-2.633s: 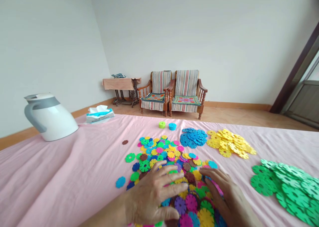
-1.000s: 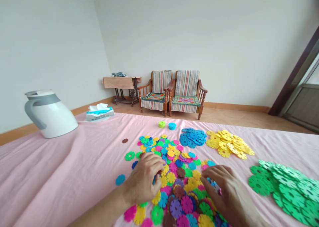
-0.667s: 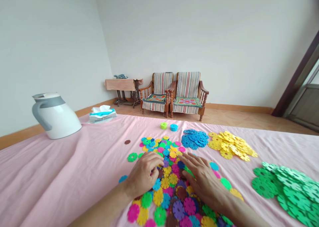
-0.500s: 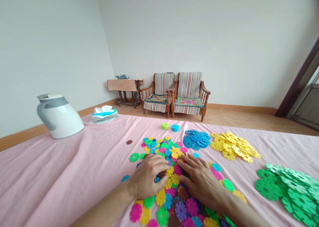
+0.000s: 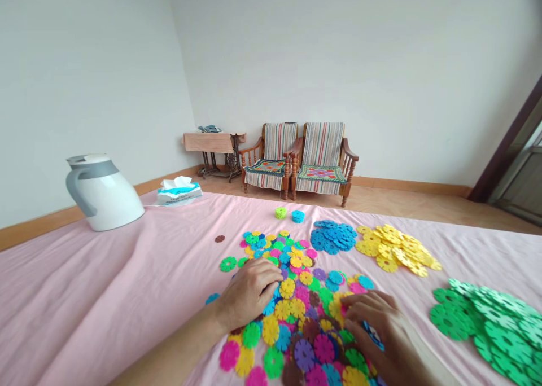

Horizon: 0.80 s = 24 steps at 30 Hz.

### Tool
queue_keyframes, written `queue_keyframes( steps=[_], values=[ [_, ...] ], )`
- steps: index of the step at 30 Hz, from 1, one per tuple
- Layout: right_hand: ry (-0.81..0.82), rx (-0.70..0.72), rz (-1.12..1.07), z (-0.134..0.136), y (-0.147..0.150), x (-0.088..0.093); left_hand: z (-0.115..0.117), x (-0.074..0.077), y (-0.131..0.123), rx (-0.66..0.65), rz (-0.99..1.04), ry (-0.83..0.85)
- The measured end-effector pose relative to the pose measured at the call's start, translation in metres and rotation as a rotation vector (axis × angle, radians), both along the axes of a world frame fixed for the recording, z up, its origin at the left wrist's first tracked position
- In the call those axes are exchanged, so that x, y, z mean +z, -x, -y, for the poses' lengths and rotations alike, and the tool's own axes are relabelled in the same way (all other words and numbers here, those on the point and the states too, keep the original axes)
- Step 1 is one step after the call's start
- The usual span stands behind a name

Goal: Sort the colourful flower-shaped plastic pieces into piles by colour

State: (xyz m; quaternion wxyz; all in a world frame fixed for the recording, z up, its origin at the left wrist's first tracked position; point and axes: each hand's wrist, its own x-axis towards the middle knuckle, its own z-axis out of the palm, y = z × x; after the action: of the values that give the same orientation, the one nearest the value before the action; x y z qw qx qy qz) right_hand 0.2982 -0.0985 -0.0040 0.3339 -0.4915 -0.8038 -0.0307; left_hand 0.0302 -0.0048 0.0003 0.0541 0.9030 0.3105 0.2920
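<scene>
Flower-shaped plastic discs in mixed colours form a loose heap [image 5: 288, 307] on the pink cloth in front of me. At the heap's left side is my left hand [image 5: 249, 293], its fingers curled down and close together. Whatever lies beneath those fingertips is hidden; sky-blue discs show beside them. My right hand [image 5: 376, 324] rests over the heap's right edge with bent fingers and the thumb set apart. A blue and white patch shows through the gap under that hand. Its fingertips are close to yellow discs [image 5: 337, 308].
Sorted piles of blue discs [image 5: 333, 237], yellow discs [image 5: 396, 249] and green discs [image 5: 503, 329] lie to the right. Two small stacks, lime [image 5: 280, 213] and blue [image 5: 298, 216], stand farther back. A white jug [image 5: 110, 197] and a tissue box [image 5: 180, 193] stand left.
My right hand has moved right and nearer to me, uncovering discs in the heap's middle. My left hand has shifted slightly left, its fingers more curled.
</scene>
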Motion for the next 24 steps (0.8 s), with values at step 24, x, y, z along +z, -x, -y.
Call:
queue_keyframes(
  steps=[24],
  values=[
    [0.124,0.059,0.002,-0.009,-0.041,-0.005,-0.005,0.005,0.002,0.103,0.202,0.018]
  ],
)
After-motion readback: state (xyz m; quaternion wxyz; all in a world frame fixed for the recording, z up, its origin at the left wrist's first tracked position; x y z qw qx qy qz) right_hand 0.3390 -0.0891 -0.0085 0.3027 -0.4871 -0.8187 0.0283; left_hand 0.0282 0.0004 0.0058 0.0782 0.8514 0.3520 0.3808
